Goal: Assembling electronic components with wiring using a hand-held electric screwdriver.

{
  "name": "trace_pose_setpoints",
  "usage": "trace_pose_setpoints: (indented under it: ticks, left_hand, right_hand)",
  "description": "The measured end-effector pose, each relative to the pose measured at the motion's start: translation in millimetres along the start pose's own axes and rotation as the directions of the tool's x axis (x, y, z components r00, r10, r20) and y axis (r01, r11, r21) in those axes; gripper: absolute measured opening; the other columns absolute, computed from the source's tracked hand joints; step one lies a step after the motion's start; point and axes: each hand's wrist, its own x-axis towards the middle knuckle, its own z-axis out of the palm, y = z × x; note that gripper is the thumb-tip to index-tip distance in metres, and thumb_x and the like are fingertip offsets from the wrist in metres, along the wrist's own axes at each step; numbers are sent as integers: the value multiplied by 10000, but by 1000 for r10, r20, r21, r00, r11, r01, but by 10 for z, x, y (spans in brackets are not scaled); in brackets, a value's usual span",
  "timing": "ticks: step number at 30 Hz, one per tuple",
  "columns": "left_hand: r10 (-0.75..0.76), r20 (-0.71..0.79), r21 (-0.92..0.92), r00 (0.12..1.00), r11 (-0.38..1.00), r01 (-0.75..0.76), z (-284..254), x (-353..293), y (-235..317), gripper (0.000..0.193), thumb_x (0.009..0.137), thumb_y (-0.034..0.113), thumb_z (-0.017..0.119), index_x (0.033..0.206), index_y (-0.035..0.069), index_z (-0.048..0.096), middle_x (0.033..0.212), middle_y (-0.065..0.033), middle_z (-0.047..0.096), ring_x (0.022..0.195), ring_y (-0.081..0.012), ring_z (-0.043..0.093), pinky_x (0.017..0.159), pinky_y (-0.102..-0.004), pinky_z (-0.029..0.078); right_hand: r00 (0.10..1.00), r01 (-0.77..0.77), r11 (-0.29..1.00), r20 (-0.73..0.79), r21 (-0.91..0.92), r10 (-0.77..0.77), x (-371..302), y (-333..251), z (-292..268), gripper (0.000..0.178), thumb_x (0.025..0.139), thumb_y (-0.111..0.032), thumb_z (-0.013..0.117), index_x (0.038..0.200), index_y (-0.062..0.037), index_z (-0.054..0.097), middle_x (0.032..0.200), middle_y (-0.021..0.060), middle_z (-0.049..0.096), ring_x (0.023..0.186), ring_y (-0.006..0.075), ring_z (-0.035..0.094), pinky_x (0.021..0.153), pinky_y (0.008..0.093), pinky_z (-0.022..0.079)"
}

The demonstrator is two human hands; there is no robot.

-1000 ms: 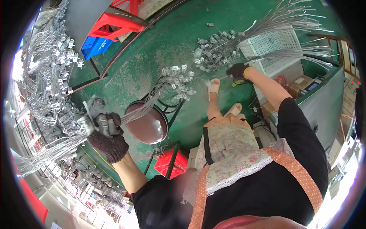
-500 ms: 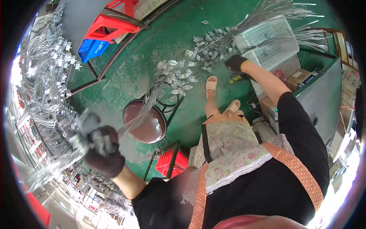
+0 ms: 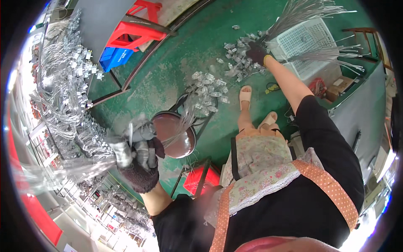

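My left hand (image 3: 140, 161), in a dark knitted glove with grey-coated fingers, is closed around a bundle of clear cables (image 3: 180, 130). From it the strands run over a round brown stool to a cluster of silvery connectors (image 3: 208, 90); the other ends trail off blurred at the left. My right hand (image 3: 257, 53), in a dark glove, touches a second cable bundle (image 3: 289, 23) beside its grey connectors (image 3: 238, 63). Its fingers are hard to make out among them. A white perforated basket (image 3: 305, 69) sits under these cables, with another spray of strands (image 3: 331, 54) across it.
The brown stool (image 3: 174, 145) stands below the left bundle. Many more cables with connectors (image 3: 69, 84) hang at the far left. A red plastic stool (image 3: 136, 33), a blue crate (image 3: 115, 59) and a red bin (image 3: 201, 178) are around. A grey cabinet panel (image 3: 361, 117) rises at right.
My right hand has moved forward from the basket's near corner onto the second bundle. My left hand, still holding its bundle, has shifted to the right, and the view has shifted slightly.
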Motion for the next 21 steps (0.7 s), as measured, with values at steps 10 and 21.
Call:
trace_pose_setpoints:
  ticks: [10, 21]
  left_hand:
    - [46, 288, -287, 957, 957, 40, -50, 31, 12, 529, 1013, 353, 401, 1199, -131, 506, 450, 26, 410, 295, -44, 231, 327, -216, 253]
    - [110, 261, -295, 959, 955, -29, -184, -170, -111, 416, 962, 237, 499, 1292, -10, 440, 755, -162, 628, 334, -65, 358, 322, -241, 335]
  right_hand:
    - [991, -102, 901, -120, -422, 56, -31, 339, 155, 565, 804, -278, 565, 1335, -103, 483, 1250, 215, 564, 1152, 373, 552, 968, 437, 438]
    - [994, -94, 924, -93, -370, 64, 97, 157, 115, 435, 785, -288, 611, 1185, -123, 567, 1135, 251, 591, 1063, 372, 585, 881, 433, 476]
